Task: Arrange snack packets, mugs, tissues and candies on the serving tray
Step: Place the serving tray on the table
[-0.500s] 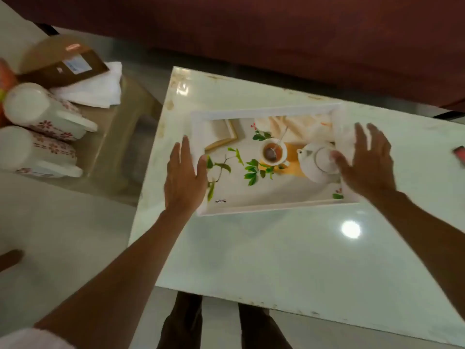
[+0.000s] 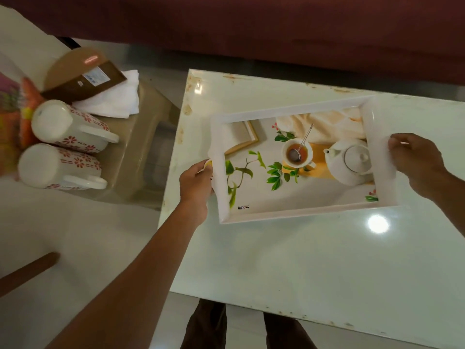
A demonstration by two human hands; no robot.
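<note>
My left hand (image 2: pixel 197 181) is wrapped around the left rim of the serving tray (image 2: pixel 297 215), and my right hand (image 2: pixel 415 162) clasps its right rim. The tray sits on the white table (image 2: pixel 289 268); both mugs (image 2: pixel 68 144) lie on a stool to the left.
</note>
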